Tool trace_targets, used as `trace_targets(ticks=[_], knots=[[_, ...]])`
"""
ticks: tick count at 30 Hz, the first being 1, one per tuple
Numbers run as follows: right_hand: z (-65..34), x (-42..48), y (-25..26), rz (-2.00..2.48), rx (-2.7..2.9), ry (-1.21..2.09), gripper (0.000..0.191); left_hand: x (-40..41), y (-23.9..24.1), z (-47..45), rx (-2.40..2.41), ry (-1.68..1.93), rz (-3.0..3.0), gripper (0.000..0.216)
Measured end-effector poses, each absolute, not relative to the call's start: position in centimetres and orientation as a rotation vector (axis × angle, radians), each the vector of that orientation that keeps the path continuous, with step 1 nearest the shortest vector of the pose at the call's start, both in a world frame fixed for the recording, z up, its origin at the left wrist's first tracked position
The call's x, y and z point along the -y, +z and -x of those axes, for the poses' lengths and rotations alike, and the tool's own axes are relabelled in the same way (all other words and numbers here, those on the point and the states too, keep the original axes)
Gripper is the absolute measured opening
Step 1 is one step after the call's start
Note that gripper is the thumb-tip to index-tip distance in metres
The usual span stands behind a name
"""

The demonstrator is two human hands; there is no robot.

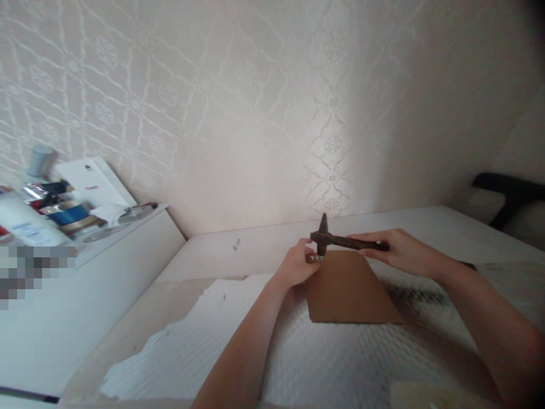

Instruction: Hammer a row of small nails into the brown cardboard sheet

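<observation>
Small hammer [340,240] gripped by the handle in right hand [400,253], head poised over shiny nails [315,258]. Nails pinched by left hand [298,266] at far left corner of brown board [349,289] on table [255,250]. Seemingly partly driven; not flush.

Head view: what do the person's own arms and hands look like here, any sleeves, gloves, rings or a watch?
Both forearms come up from the bottom edge bare, with no sleeve in view. The left hand and the right hand wear no gloves. No ring, watch or bracelet shows on either wrist, as far as this soft picture lets one tell. The upper arms lie outside the frame.
</observation>
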State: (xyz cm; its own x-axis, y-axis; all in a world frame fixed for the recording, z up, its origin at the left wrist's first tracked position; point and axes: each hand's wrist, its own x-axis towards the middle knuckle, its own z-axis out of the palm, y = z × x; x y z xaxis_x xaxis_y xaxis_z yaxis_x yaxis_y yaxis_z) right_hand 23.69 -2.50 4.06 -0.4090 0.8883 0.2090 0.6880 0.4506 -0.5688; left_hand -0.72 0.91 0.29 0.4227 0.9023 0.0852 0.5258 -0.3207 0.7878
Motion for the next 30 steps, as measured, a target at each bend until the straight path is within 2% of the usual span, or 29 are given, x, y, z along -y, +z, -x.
trace_targets(ticks=[11, 13, 19, 30], knots=[[-23.7, 2.4, 4.0, 1.312, 2.272, 0.542, 0.041, -0.7, 0.7, 0.7, -1.200, 0.677, -1.984, 0.048], [-23.8, 2.3, 3.8, 1.366, 2.240, 0.455, 0.041, -0.7, 0.6, 0.7, -1.231, 0.670, -1.993, 0.052], [-24.8, 1.6, 2.7, 1.820, 1.946, -0.096, 0.042, -0.7, 0.4, 0.8, -1.284, 0.670, -2.011, 0.055], [-24.7, 1.1, 1.3, 2.126, 1.814, -0.251, 0.039, -0.6, 0.6, 0.7, -1.298, 0.657, -2.022, 0.055]])
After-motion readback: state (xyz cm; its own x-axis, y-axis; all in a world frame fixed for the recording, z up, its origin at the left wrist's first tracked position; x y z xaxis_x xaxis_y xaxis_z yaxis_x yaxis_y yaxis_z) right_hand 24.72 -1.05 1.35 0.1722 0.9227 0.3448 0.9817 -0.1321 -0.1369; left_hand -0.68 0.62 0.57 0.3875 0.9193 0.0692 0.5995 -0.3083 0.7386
